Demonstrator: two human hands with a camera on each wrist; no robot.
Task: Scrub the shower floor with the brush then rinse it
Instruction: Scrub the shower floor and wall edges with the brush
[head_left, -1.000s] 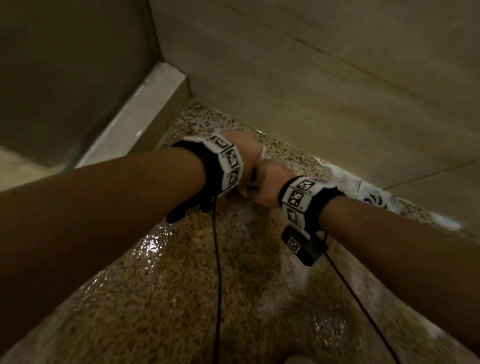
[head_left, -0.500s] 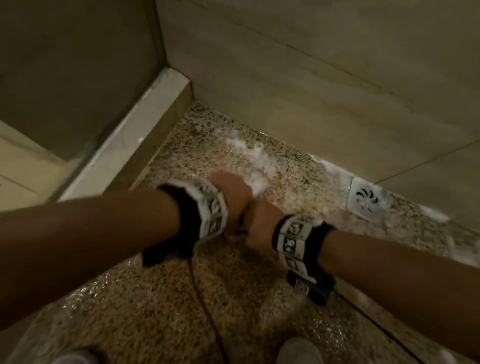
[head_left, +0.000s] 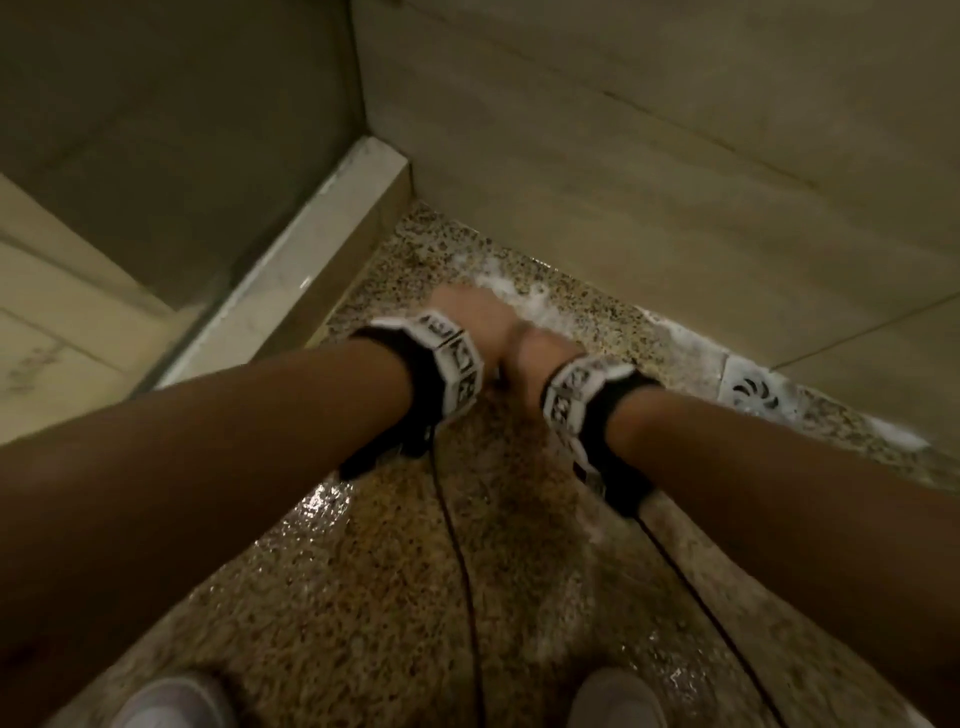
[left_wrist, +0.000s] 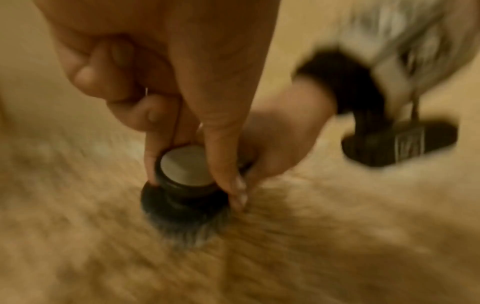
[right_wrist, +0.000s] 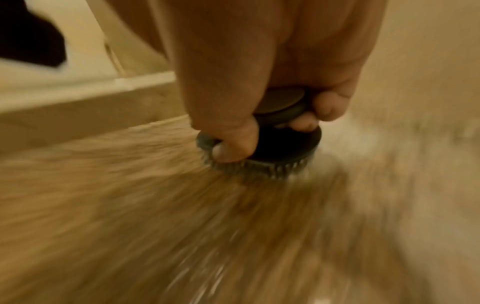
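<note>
Both hands hold one round scrub brush with a black body (right_wrist: 283, 146), a pale-capped knob (left_wrist: 185, 166) and grey bristles (left_wrist: 187, 224) pressed on the wet speckled shower floor (head_left: 363, 597). In the head view my left hand (head_left: 467, 317) and right hand (head_left: 540, 358) are bunched together near the far wall and hide the brush. The left fingers (left_wrist: 223, 144) pinch the knob from above. The right fingers (right_wrist: 228, 102) curl round the knob and the brush's rim. White foam (head_left: 524, 301) lies on the floor just beyond the hands.
A square metal drain (head_left: 753, 389) sits by the wall to the right, with foam along that edge. A pale raised curb (head_left: 311, 260) bounds the floor on the left. Tiled walls (head_left: 623, 156) close the corner. My two shoes (head_left: 166, 701) (head_left: 618, 696) stand at the bottom.
The hands and brush pulled back toward me half a second ago, baring the foam patch. They have now pushed forward again toward the wall and cover part of it.
</note>
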